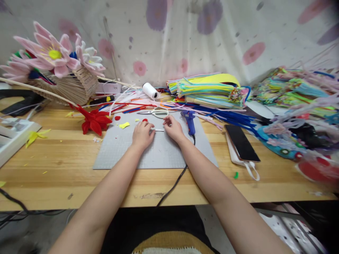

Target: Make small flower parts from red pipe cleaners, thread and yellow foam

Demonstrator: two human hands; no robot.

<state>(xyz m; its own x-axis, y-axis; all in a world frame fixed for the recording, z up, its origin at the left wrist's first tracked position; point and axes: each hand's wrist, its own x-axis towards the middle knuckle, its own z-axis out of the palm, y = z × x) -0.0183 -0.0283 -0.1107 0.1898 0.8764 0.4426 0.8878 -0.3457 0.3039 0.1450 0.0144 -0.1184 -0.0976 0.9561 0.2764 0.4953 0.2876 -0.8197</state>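
A short white pipe cleaner (159, 130) lies level between my two hands, just above or on the grey cutting mat (116, 155). My left hand (143, 134) is closed, back upward, with its thumb at the strip's left end. At the other end, the bent fingers and thumb of my right hand (173, 129) pinch close together; the exact contact is partly hidden. White-handled scissors (160, 113) lie just beyond my hands. To the right, a blue glue gun (189, 121) rests on the mat. Small red (117, 118) and yellow scraps (124, 125) are scattered left of my left hand.
A red fuzzy flower (94, 121) lies left of the mat, below a basket of pink flowers (55, 54). Bundles of coloured pipe cleaners (206, 90) and a white thread spool (149, 91) line the back. A phone (242, 143) lies right; the gun's black cord (173, 187) crosses the table edge.
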